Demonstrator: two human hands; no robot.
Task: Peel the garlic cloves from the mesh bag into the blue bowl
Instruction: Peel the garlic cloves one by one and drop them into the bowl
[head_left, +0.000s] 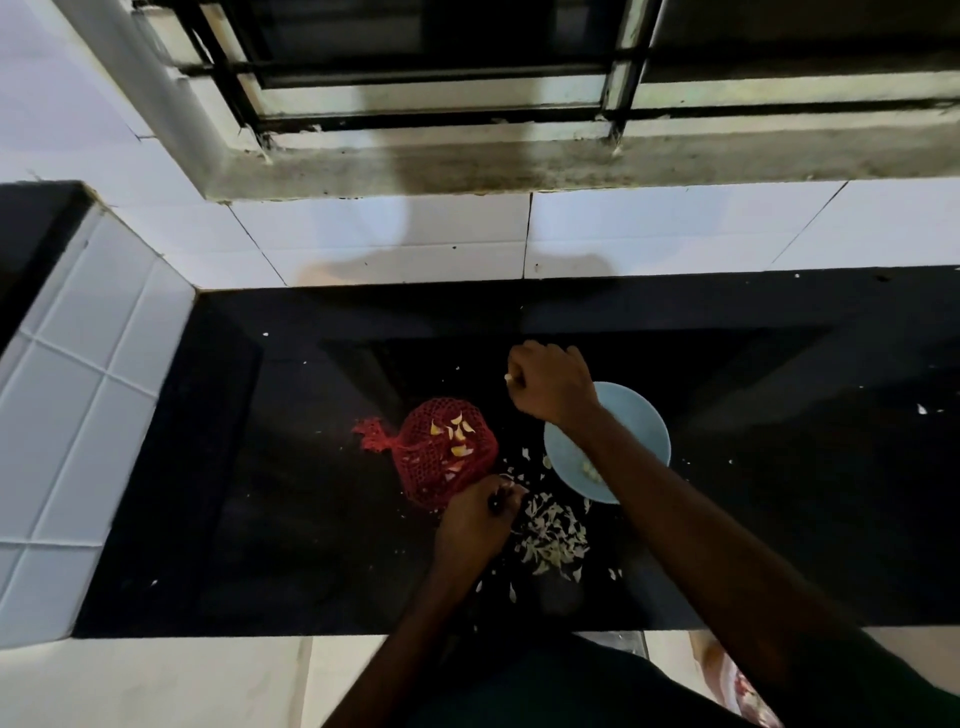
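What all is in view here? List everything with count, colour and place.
mesh bag: one, red, on the counter left of the bowl
garlic pieces: several, yellowish, at the bag's top
blue bowl: one, light blue, partly under the right forearm
peeled cloves: a few, pale, inside the bowl
skins: many, whitish, heaped in front of bag and bowl
counter: one, black
wall tiles: white, behind the counter
window: one, dark bars, above the tiles
left hand: at the bag's near edge, grips a small dark object
right hand: beyond the bowl, pinches a pale piece
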